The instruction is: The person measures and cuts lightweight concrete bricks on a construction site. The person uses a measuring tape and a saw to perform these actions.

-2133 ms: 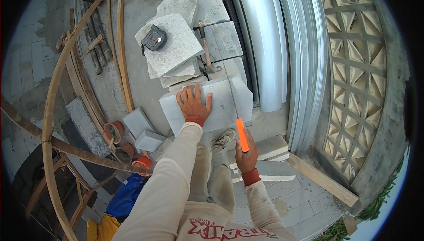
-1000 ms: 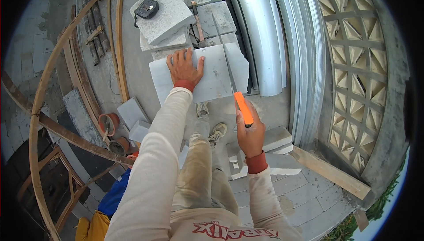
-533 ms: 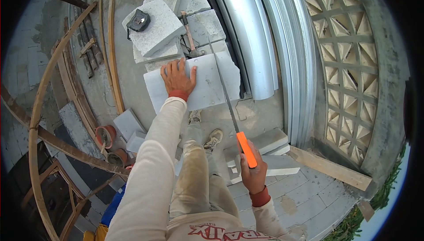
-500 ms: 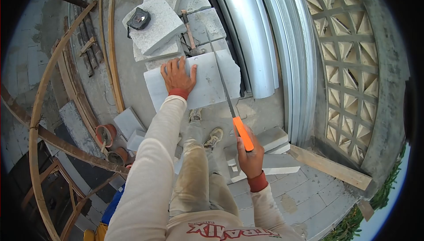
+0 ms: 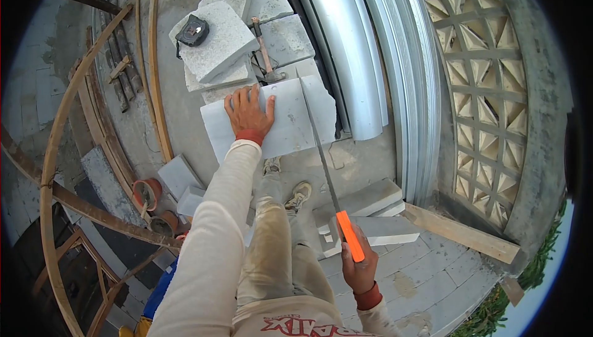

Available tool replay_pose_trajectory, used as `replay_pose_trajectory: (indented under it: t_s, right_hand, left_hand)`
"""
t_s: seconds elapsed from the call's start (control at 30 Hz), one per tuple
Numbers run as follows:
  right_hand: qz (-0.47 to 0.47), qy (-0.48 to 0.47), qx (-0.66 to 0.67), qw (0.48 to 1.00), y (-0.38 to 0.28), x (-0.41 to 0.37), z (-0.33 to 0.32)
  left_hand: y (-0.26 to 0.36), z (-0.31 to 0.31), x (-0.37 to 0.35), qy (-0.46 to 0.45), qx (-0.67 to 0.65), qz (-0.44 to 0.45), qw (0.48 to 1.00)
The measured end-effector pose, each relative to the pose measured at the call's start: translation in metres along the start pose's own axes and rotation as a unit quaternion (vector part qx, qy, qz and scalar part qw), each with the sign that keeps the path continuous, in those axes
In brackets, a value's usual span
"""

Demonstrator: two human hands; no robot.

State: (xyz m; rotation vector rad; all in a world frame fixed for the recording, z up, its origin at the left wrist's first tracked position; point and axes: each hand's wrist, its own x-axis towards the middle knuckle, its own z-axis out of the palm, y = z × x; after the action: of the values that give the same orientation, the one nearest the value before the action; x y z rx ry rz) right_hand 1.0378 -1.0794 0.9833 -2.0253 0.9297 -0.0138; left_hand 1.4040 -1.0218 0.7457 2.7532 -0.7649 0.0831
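Live from the wearer's head — a single wide, dark-cornered view, facing forward and steeply down, left hand (image 5: 250, 112) and right hand (image 5: 363, 269) near — shirt front (image 5: 287, 313) at the bottom edge.

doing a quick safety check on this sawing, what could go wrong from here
The saw could slip sideways toward the left hand, which rests bare on the same white block. The part of the block to the right of the blade has no hand on it, so it might break away or drop if the cut goes through. The hammer lies near the block's far edge, so a stray forward stroke might knock it.
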Motion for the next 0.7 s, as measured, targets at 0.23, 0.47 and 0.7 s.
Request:
replay_pose_trajectory:
  t_s: [0.23,0.47,0.7]
  right_hand:
    - [-0.011,0.033,0.091,0.995,0.005,0.158,0.073]
    - [0.077,-0.023,0.024,0.996,-0.008,-0.037,-0.011]
    - [0.004,0.036,0.076,0.996,0.027,0.102,0.072]
  left_hand:
    - [0.002,0.003,-0.01,0.009,0.01,0.0,1.0]
    - [0.003,0.003,-0.008,0.016,0.013,0.009,1.0]
    - [-0.001,0.005,-0.006,0.01,0.017,0.006,1.0]
